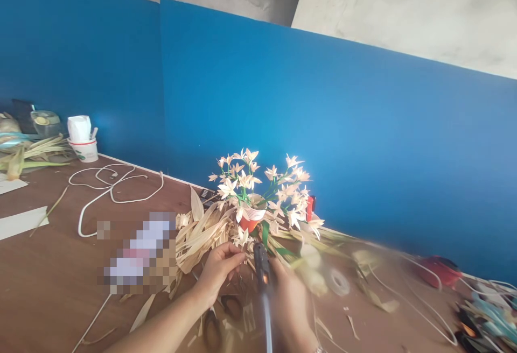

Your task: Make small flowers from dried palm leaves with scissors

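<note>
Left hand [218, 273] with thumb and forefinger pressed together, anything pinched unclear, pale husk flower [242, 237] just beyond, right hand [293, 295] gripping black glue gun [261, 261]

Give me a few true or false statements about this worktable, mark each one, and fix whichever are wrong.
1. The right hand holds a slim black tool with an orange spot. True.
2. The left hand lies spread out flat. False: its thumb and fingers are drawn together.
3. Pale, pointed-petal flowers on green stems stand around a red-and-white striped cup. True.
4. A white tub with a red rim stands right of the flowers. False: it stands well to their left.
5. A plain blue panel rises behind the flowers. True.
</note>
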`<state>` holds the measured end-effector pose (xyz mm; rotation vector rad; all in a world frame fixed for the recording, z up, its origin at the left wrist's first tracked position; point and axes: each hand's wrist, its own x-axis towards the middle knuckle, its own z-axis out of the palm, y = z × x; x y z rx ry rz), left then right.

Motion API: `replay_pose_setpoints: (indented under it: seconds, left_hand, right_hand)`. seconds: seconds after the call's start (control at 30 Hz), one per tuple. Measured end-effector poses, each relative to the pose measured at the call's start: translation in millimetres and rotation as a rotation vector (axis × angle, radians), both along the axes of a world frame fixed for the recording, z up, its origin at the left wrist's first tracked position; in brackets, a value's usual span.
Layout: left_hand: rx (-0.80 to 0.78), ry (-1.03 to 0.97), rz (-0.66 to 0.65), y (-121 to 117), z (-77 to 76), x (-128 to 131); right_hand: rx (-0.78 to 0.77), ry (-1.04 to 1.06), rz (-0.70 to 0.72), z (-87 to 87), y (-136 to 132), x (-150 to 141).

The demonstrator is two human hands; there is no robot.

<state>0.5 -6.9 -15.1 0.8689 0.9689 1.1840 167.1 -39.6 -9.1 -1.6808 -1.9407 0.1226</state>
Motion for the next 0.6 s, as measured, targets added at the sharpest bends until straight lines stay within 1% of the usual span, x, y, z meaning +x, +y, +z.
replay_pose_setpoints:
  seconds: [0.07, 0.13, 0.27, 0.4, 0.5, 0.6]
  left_hand:
    - [0.039, -0.005, -0.03, -1, 2.4, -1]
    - [0.095, 0.019, -0.102, -3, 4.6, -1]
    - [0.232, 0.178, -0.244, -9, 5.7, 4]
    - [0.287, 0.382, -0.229, -15, 3.1, 11]
    - [0.286, 0.438, -0.205, -18, 2.2, 13]
    - [0.23, 0.457, -0.196, -19, 1.5, 13]
  right_hand:
    - [0.005, -0.038, -0.074, 0.9, 0, 0]
    - [-0.009, -0.089, -0.143, 0.5, 0, 0]
    - [-0.038, -0.17, -0.218, -4.2, 1, 2]
    - [-0.004, -0.186, -0.226, -9.9, 1, 3]
    - [0.007, -0.164, -0.206, -11.8, -1, 3]
    - [0.011, -0.138, -0.201, -11.5, -1, 2]
